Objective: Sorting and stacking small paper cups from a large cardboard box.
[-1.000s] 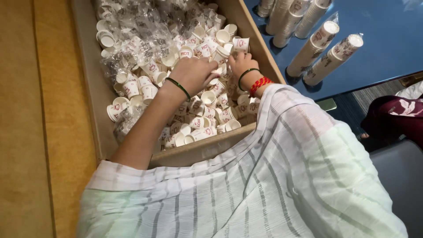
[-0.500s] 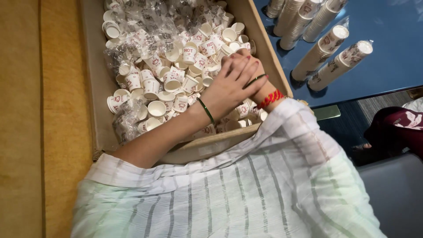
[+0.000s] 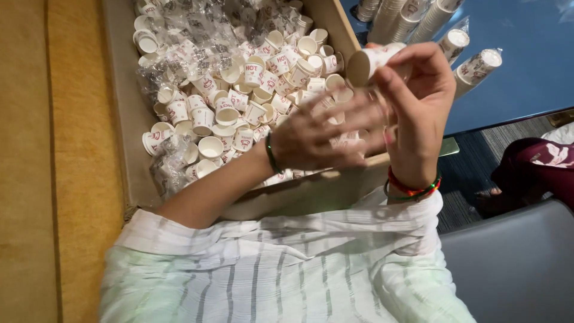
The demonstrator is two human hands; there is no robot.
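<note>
Loose paper cups [image 3: 239, 113] are filling the cardboard box [image 3: 119, 149]. The left hand [image 3: 311, 134], fingers spread and blurred, is hovering over them, holding nothing. The right hand [image 3: 418, 107] is pinching a small cup stack [image 3: 373, 60] above the box's right wall; a loose pinch risks dropping it onto the blue table [image 3: 526, 66], where sleeved cup stacks [image 3: 472, 63] are leaving little room.

Both hands have lifted out of the box, the right hand [image 3: 418, 113] now gripping a paper cup [image 3: 373, 60].
</note>
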